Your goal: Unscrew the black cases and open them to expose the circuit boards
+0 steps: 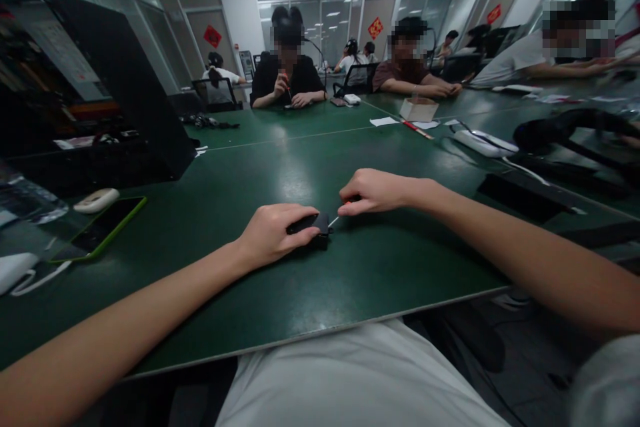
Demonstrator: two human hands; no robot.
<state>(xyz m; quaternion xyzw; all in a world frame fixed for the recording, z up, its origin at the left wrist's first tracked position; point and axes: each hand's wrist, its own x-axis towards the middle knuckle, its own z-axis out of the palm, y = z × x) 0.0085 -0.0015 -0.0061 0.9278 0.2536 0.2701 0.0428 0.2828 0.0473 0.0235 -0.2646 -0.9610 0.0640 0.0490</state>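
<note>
My left hand is closed round a small black box-shaped object, thumb and fingers on its two sides, and keeps it low on the green table. To its right, my right hand grips a screwdriver by its red and black handle. The thin metal shaft points left and down, and its tip meets the right end of the black object near a small protruding tab. My fingers cover most of the handle. What exactly the tip touches is too small to make out.
A green table spreads before me, its front edge at my lap. On the left stand a black open case, a phone and a clear bottle. A small box and headphones lie right. People sit opposite.
</note>
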